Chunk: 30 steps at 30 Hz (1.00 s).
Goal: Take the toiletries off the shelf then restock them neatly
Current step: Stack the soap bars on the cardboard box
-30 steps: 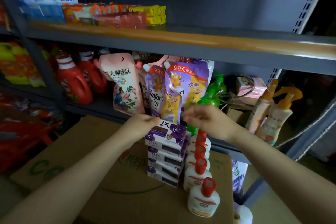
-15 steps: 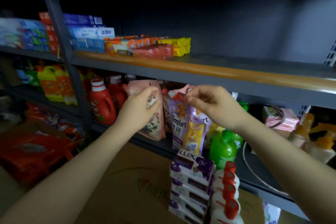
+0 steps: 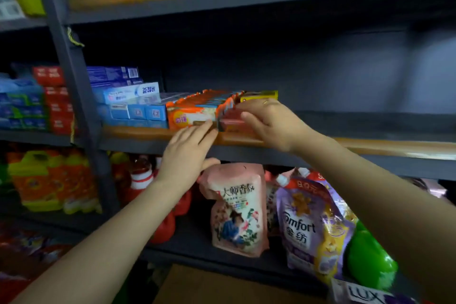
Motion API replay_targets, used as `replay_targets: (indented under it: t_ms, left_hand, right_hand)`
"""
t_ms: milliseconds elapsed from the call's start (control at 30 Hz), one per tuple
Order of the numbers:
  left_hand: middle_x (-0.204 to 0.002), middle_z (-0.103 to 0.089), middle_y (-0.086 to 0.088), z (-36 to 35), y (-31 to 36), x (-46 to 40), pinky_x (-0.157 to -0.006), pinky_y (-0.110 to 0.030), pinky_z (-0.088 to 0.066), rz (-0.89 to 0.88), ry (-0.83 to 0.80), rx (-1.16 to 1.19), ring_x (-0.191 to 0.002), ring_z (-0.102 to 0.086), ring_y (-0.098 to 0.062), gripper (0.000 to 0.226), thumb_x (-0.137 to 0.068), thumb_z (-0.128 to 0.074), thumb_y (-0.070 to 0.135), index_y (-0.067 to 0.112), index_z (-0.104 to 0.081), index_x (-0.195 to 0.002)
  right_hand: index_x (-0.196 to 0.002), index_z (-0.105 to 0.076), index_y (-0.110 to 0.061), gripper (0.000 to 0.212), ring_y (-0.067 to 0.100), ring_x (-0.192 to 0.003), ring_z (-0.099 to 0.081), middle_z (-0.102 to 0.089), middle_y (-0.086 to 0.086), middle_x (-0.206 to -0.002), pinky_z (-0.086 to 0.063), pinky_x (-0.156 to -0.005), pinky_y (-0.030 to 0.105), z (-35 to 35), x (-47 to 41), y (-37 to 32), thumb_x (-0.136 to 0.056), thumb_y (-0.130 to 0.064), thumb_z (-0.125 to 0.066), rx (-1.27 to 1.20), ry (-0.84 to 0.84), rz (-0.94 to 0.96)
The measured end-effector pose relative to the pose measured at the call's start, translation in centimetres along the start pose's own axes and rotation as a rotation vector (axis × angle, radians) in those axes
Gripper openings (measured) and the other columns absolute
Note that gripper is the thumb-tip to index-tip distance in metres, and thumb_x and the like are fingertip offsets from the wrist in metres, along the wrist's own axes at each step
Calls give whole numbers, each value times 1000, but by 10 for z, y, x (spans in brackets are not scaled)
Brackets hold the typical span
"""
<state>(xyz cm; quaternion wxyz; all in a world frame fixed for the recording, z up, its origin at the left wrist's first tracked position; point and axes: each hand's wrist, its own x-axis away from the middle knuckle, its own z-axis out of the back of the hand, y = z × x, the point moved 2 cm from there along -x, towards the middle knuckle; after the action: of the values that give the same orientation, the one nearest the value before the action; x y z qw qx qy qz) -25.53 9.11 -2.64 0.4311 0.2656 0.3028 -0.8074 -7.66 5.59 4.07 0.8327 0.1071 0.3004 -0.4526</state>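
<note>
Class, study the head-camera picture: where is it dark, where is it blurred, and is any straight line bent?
Head view: the back of the middle shelf lies in deep shadow; the orange boxes and both hands, left hand and right hand, are softly blurred; the shelf edges bow from the wide-angle lens; the Comfort pouch reads fairly clearly.

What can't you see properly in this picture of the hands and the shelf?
All in the head view:
- The red packet: mostly covered by the right hand, so its label cannot be read.
- The yellow box: only its top shows behind that hand.
- The orange packs: print too blurred to read; the left hand covers their lower edge.
- The Lux box: cut off by the bottom edge.
</note>
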Motion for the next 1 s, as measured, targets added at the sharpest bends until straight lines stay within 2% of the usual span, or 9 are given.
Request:
replay_targets:
  t_ms: [100, 233, 300, 433, 600, 667, 733, 900, 1000]
  left_hand:
    - [-114, -64, -12, -7, -11, -2, -93, -47, -46, -76, 108, 53, -101, -63, -31, 79, -48, -84, 44, 3, -64, -112]
    - [-113, -63, -14, -14, -19, -4, -90, -47, -47, -120, 158, 174, -103, -60, -34, 82, -50, -82, 43, 0, -60, -116]
    - [-112, -62, -14, -15, -20, -5, -87, -45, -49, -127, 180, 232, -102, -58, -34, 81, -48, -84, 39, -1, -61, -114]
    - [-112, -62, -13, -13, -19, -6, -84, -42, -51, -123, 196, 281, -102, -58, -34, 83, -44, -88, 36, -1, -61, -113]
    - [-112, -62, -13, -15, -16, -4, -82, -39, -53, -99, 245, 267, -106, -55, -32, 83, -43, -88, 37, 0, -60, -112]
    - [-113, -61, -13, -17, -14, -2, -82, -39, -52, -84, 257, 268, -108, -46, -28, 83, -44, -88, 36, 0, -59, -112]
    - [-114, -60, -12, -17, -12, -2, -80, -38, -53, -52, 244, 278, -110, -42, -27, 82, -45, -88, 34, 0, -59, -113]
    - [-120, -58, -16, -12, -7, 2, -73, -43, -55, -6, 121, 306, -113, -54, -38, 69, -50, -89, 25, 1, -62, -108]
    - [-130, -49, -15, -7, -2, 1, -92, -46, -44, 45, 116, 392, -123, -43, -34, 60, -69, -80, 26, 6, -58, -120]
  right_hand:
    - [-128, -52, -23, 61, 25, -122, -46, -54, 3, -133, -34, -103, 36, -17, -11, 3, -88, -53, -18, 193, -107, -11]
    - [-134, -47, -24, 57, 25, -123, -46, -51, 0, -137, -35, -99, 37, -14, 4, 8, -88, -46, -22, 361, -135, -156]
    - [-127, -55, -20, 48, 28, -115, -52, -59, 5, -128, -38, -96, 35, -7, 14, 11, -91, -40, -32, 301, -39, -223]
    - [-118, -62, -13, 28, 24, -109, -55, -63, 7, -117, -31, -83, 15, 8, 21, 26, -91, -18, -57, 168, 11, -419]
    - [-120, -58, -21, 35, 22, -101, -57, -62, 4, -111, -45, -95, 38, 19, 15, 43, -91, -40, -53, 26, -262, -705]
    - [-119, -58, -20, 37, 20, -95, -58, -62, 1, -102, -48, -87, 35, 22, 13, 47, -91, -42, -53, -96, -298, -761]
    - [-118, -59, -22, 38, 16, -86, -57, -61, -4, -92, -47, -74, 29, 24, 9, 48, -89, -46, -53, -131, -321, -786]
    - [-112, -60, -10, 42, 23, -84, -56, -62, 7, -95, -42, -75, 32, 17, 8, 50, -91, -45, -50, 76, -243, -713]
    - [-112, -58, -4, 39, 27, -90, -56, -64, 16, -103, -34, -70, 26, 18, 16, 35, -93, -37, -50, 241, 11, -547]
